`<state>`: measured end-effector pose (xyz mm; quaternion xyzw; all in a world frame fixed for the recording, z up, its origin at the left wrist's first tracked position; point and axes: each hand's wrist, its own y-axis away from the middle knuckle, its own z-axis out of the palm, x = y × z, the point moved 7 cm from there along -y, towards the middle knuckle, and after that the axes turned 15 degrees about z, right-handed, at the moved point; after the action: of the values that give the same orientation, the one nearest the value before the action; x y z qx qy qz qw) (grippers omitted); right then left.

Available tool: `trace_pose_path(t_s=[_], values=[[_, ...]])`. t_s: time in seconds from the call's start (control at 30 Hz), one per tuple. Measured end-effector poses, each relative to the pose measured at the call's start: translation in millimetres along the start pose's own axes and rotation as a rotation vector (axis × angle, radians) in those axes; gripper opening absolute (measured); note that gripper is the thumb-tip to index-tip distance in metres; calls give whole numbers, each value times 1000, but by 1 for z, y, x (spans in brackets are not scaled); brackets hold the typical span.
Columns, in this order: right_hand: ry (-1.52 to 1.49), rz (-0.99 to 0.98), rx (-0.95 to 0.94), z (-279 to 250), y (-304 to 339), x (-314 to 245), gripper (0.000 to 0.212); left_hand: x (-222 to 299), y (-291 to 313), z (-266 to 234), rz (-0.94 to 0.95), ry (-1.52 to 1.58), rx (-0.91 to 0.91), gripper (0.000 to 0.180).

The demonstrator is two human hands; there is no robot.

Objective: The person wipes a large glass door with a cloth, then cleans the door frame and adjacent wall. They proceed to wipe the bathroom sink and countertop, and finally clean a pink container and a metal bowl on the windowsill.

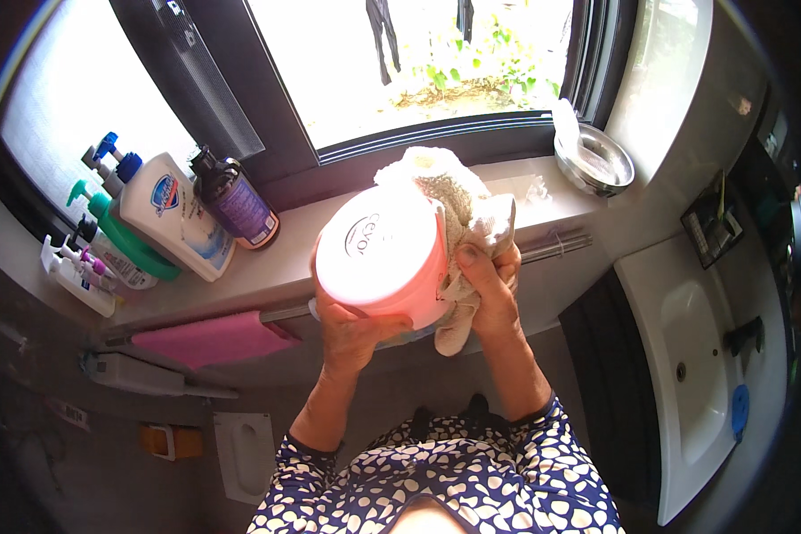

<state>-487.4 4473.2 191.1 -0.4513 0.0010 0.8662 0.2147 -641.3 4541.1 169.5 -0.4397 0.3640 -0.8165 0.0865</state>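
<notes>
A round pink tub with a white lid [378,254] is held up in front of the window sill, tilted so its lid faces me. My left hand [351,331] grips its lower left side, thumb along the near edge. Bunched in my right hand [492,289] is a cream cloth [458,209], pressed against the tub's right side. The cloth drapes over the tub's far edge and hangs below my right fingers. Part of the tub's right wall is hidden by the cloth.
Pump bottles, including a large white one [173,214] and a dark one [236,200], stand at the sill's left. A metal bowl [594,182] sits at its right end. Below the sill, a pink towel [214,340] hangs on a rail. A white washbasin [685,409] is at right.
</notes>
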Motion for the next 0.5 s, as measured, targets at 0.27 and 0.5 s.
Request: trace_pose_path(t_s=[0.27,0.5], values=[[784,-706,275,8,46,-10,49,16,23,21,-446,589,-92,72],[912,-779,-62,45,75,-16,37,4,36,-7,-571,563,88,61]])
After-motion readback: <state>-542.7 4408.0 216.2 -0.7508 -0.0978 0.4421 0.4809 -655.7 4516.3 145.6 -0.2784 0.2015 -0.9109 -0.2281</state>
